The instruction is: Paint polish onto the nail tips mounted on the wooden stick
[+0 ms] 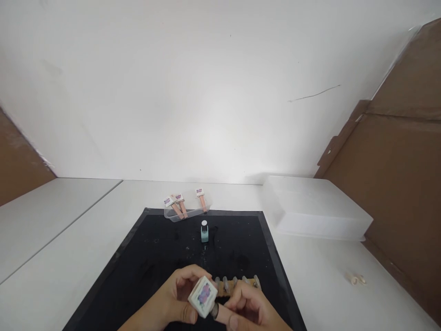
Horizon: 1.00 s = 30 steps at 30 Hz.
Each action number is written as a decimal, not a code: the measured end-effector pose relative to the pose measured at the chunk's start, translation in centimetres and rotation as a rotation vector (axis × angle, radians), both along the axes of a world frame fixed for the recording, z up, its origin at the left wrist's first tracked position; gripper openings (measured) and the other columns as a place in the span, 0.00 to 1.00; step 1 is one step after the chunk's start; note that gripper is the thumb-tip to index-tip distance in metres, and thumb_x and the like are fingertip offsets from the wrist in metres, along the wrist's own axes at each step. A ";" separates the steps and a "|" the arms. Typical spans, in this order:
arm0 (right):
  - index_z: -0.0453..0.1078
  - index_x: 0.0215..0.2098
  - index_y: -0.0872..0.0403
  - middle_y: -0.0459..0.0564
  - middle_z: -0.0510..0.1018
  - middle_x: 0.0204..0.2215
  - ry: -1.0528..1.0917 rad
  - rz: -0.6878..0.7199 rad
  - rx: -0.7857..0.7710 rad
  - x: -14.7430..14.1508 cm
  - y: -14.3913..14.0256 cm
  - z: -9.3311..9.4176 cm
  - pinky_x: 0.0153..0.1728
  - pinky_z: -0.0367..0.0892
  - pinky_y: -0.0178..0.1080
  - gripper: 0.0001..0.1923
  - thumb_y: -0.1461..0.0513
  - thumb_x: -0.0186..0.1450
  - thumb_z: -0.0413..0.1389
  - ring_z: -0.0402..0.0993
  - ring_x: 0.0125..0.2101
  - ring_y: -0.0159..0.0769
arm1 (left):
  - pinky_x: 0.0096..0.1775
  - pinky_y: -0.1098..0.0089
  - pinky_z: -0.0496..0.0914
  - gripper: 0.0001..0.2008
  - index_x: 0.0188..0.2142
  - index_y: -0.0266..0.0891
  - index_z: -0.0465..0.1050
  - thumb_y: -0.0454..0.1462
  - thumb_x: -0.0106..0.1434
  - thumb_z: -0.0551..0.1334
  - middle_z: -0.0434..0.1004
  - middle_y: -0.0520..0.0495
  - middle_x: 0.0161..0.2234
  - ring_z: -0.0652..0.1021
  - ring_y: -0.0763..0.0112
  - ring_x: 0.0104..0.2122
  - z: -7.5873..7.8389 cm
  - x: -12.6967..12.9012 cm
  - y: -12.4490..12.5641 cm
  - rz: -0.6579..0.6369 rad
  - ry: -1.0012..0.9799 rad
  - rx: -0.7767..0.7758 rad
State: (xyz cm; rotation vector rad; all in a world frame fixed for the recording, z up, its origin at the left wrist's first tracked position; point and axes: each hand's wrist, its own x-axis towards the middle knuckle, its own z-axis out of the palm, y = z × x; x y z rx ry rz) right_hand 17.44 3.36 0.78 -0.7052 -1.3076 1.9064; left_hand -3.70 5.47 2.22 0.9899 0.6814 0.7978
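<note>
My left hand (pixel 182 296) is closed around what looks like a white square nail polish bottle (pixel 204 296), its purple flower print facing up. Joined to it by a dark ring is a long pink cap (pixel 224 314), pinched in the fingers of my right hand (pixel 253 308). Whether the cap is loosened cannot be made out. Just beyond my right hand stands a brown strip (pixel 231 288) with several clear nail tips along it, partly covered by that hand. A teal nail polish bottle (pixel 204 232) with a dark neck and pale top stands upright farther back.
A clear shallow tray (pixel 193 212) at the back holds three similar white-and-pink pieces. The black mat (pixel 144 257) lies on a white table. To the right are a translucent box (pixel 320 207), small beige rings (pixel 356 279) and a brown cardboard wall (pixel 389 184).
</note>
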 end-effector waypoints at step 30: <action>0.63 0.25 0.55 0.42 0.69 0.12 0.033 -0.233 -0.054 1.4 1.0 2.2 0.18 0.48 0.31 0.19 0.49 0.55 0.61 0.57 0.14 0.25 | 0.42 0.64 0.63 0.18 0.43 0.41 0.74 0.40 0.51 0.66 0.78 0.45 0.40 0.73 0.58 0.40 0.5 -0.9 1.8 0.317 0.532 0.214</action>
